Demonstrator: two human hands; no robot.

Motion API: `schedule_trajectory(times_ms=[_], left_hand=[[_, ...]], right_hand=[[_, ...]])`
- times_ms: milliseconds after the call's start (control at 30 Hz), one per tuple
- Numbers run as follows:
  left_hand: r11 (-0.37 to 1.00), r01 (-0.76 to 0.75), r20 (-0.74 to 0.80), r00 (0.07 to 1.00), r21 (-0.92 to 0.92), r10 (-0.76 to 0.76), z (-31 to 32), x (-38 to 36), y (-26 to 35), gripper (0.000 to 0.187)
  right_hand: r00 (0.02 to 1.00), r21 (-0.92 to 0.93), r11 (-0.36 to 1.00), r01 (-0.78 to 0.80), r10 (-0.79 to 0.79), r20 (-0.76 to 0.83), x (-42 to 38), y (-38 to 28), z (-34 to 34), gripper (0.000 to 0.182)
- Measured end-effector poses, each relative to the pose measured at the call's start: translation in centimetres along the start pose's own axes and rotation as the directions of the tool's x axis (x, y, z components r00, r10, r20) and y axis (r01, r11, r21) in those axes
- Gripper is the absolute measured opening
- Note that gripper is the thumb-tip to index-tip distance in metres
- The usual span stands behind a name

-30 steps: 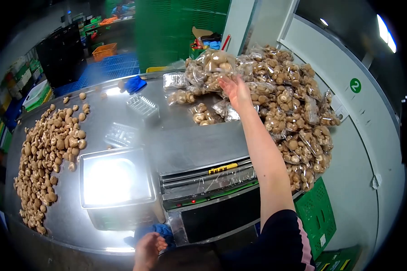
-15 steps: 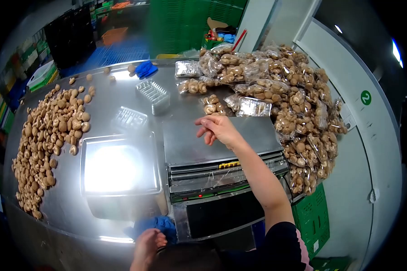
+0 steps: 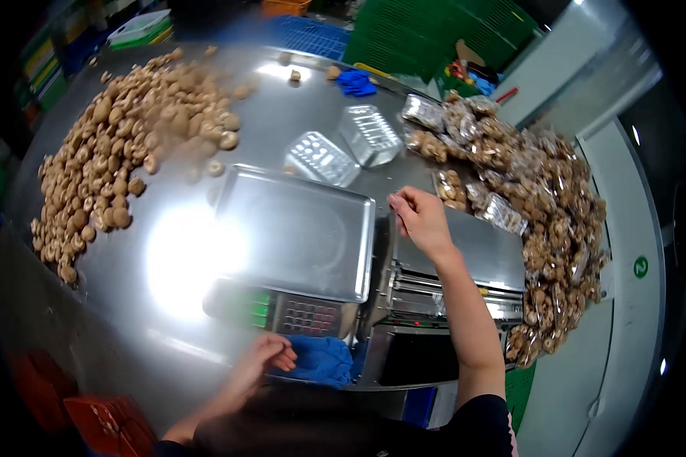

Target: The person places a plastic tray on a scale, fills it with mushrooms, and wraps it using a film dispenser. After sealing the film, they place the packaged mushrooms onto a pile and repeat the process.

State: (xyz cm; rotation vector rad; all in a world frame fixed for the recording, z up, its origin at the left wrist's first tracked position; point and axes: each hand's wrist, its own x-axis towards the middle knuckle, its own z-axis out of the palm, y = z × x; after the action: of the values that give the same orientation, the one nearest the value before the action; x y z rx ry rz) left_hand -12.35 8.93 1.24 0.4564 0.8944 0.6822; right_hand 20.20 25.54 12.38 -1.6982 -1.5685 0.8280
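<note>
My right hand (image 3: pixel 421 221) hovers by the left edge of the wrapping machine's metal plate (image 3: pixel 480 240), its fingers curled inward with nothing visible in them. My left hand (image 3: pixel 269 354) is low at the table's front edge, beside a crumpled blue cloth (image 3: pixel 320 359); its fingers are loosely bent and hold nothing I can see. Between the hands lies the metal pan of a weighing scale (image 3: pixel 297 236), with its keypad (image 3: pixel 309 316) in front. Two clear plastic trays, one nearer (image 3: pixel 322 158) and one farther (image 3: pixel 370 135), rest behind the pan.
Loose mushrooms (image 3: pixel 103 175) are heaped on the left of the steel table (image 3: pixel 122 266). Wrapped mushroom packs (image 3: pixel 556 266) pile up along the right. A blue glove or cloth (image 3: pixel 356 82) lies at the back edge. Red crates (image 3: pixel 107 419) stand below on the left.
The view has turned left, so everything sits farther right. My right hand has drawn back from over the machine plate to its left edge, and its fingers have curled. Scale keypad now shows.
</note>
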Motion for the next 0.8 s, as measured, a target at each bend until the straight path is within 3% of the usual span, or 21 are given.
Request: schedule_trajectory(times_ms=[67,200,267,333,400,500,633,733,800], left_hand=[[0.999,-0.042,-0.070,0.997,0.027,0.044,-2.8,-0.4,2.1,0.016],[0.996,-0.089,-0.189,0.978,-0.008,0.086,-8.8,-2.1,6.0,0.014],[0.993,-0.120,-0.252,0.961,-0.014,0.113,-11.7,-3.2,7.7,0.014],[0.990,-0.143,-0.316,0.939,-0.008,0.133,-14.4,-4.0,9.5,0.014],[0.988,-0.156,-0.380,0.914,-0.007,0.141,-16.6,-4.6,11.0,0.014],[0.990,-0.137,-0.464,0.879,-0.018,0.113,-19.6,-4.1,12.4,0.014],[0.994,-0.078,-0.469,0.882,-0.074,0.034,-21.8,-1.1,13.6,0.015],[0.991,-0.130,-0.394,0.913,-0.023,0.111,-21.8,1.5,14.7,0.015],[0.995,-0.096,-0.393,0.917,-0.037,0.074,-21.4,3.0,15.2,0.015]], right_hand=[[0.975,-0.213,0.954,0.211,-0.222,-0.025,3.5,0.4,4.4,0.016],[0.947,-0.484,0.820,0.305,-0.316,0.060,11.5,3.5,10.3,0.035],[0.933,-0.618,0.716,0.325,-0.348,0.087,15.6,8.3,11.8,0.060],[0.982,-0.718,0.673,0.175,-0.176,0.074,17.6,9.2,13.0,0.078],[0.965,-0.703,0.711,-0.015,0.194,0.176,19.5,8.9,13.2,0.091],[0.975,-0.609,0.791,-0.057,0.175,0.136,20.1,8.9,13.5,0.094],[0.991,-0.659,0.749,0.062,0.032,0.129,19.6,8.3,14.6,0.093],[0.976,-0.575,0.812,0.100,0.032,0.214,19.7,7.2,14.4,0.094],[0.977,-0.608,0.783,0.131,0.002,0.214,20.4,8.2,14.6,0.096]])
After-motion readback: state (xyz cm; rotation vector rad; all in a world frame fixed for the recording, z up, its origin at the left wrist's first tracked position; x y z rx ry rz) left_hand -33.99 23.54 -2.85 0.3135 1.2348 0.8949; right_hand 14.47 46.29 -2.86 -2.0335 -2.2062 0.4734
